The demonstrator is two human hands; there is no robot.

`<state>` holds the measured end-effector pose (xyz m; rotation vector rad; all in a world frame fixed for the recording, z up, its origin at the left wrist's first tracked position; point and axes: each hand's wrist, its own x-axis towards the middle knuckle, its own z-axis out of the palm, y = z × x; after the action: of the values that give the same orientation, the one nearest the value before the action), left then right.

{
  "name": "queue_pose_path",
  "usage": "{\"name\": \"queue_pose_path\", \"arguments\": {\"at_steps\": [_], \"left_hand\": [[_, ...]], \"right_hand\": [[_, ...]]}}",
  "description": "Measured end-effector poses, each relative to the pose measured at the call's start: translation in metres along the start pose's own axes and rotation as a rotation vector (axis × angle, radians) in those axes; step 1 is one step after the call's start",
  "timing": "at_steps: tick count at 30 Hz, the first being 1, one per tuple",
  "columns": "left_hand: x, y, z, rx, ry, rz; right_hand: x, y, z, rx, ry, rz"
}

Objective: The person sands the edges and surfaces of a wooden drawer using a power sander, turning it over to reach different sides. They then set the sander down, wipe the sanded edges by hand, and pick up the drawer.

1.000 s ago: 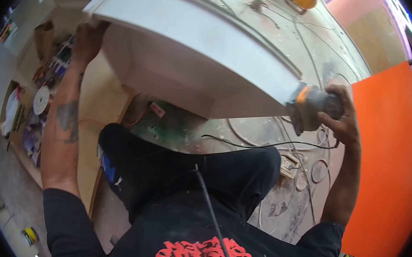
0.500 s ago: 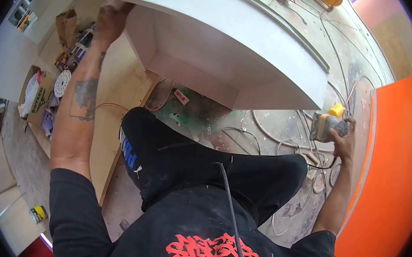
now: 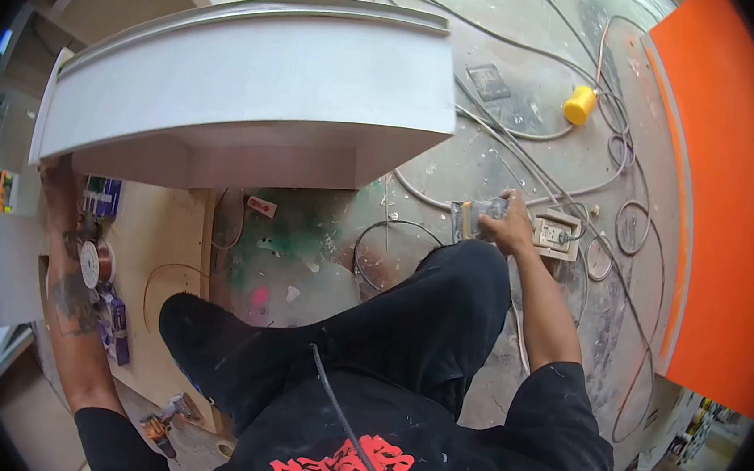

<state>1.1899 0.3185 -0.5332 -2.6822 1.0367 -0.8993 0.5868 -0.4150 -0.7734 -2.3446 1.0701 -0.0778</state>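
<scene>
A white cabinet box (image 3: pixel 265 82) with a metal strip along its upper edge spans the upper left of the head view, its hollow side facing me. My left hand (image 3: pixel 59 179) grips the box's left end from underneath; its fingertips are hidden behind the white panel. To the right, my right hand (image 3: pixel 512 226) is closed around a power sander (image 3: pixel 475 220), held just beyond my bent knee and apart from the box.
A socket box (image 3: pixel 556 234) sits on the floor beside my right hand, among looping cables and a yellow plug (image 3: pixel 579 104). An orange panel (image 3: pixel 729 204) stands at right. On the left, a wooden board (image 3: pixel 160 306) bears a wire spool (image 3: pixel 96 265); a drill (image 3: pixel 168 422) lies near it.
The view has turned, and the white box now appears farther left and more level. My right hand has brought the sander away from the orange panel, nearer my knee. My left hand stays at the box's end.
</scene>
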Motion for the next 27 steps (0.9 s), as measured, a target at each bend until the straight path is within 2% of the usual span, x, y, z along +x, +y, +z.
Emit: {"name": "queue_pose_path", "arguments": {"at_steps": [3,5,8,11,13,16,17,19,21,22,24,25,27], "left_hand": [[-0.002,0.021,-0.024,-0.614,0.017,-0.372],[0.014,0.089,-0.069,-1.035,0.034,-0.75],[0.008,0.066,-0.067,-0.839,-0.161,-0.601],[-0.009,0.038,-0.048,-0.872,-0.07,-0.582],[0.0,0.066,-0.064,-0.344,-0.175,-0.422],[0.005,0.087,-0.073,-0.293,-0.182,-0.424],[-0.001,0.081,-0.061,-0.287,-0.07,-0.362],[0.001,0.063,-0.044,-0.191,-0.17,-0.332],[-0.008,0.049,-0.05,0.019,-0.194,-0.214],[-0.005,0.067,-0.059,0.184,-0.168,-0.108],[0.0,0.092,-0.068,0.226,-0.093,-0.082],[0.005,0.098,-0.066,0.101,-0.036,-0.163],[0.011,0.111,-0.068,0.008,0.045,-0.188]], "right_hand": [[-0.003,-0.034,0.012,0.063,-0.111,0.14],[0.003,-0.038,0.031,-0.085,-0.11,0.134],[0.0,-0.032,0.053,-0.244,-0.06,0.081],[-0.004,-0.03,0.065,-0.246,-0.021,0.059],[0.003,-0.034,0.063,-0.223,-0.014,0.065],[0.005,-0.04,0.066,-0.213,-0.023,0.089],[0.004,-0.044,0.068,-0.216,-0.018,0.099],[0.003,-0.051,0.071,-0.217,-0.018,0.12],[0.001,-0.055,0.071,-0.216,-0.027,0.139],[0.003,-0.053,0.073,-0.221,-0.022,0.137],[0.005,-0.045,0.078,-0.229,-0.011,0.137],[0.006,-0.044,0.078,-0.228,-0.015,0.135],[0.006,-0.042,0.075,-0.23,-0.02,0.135]]}}
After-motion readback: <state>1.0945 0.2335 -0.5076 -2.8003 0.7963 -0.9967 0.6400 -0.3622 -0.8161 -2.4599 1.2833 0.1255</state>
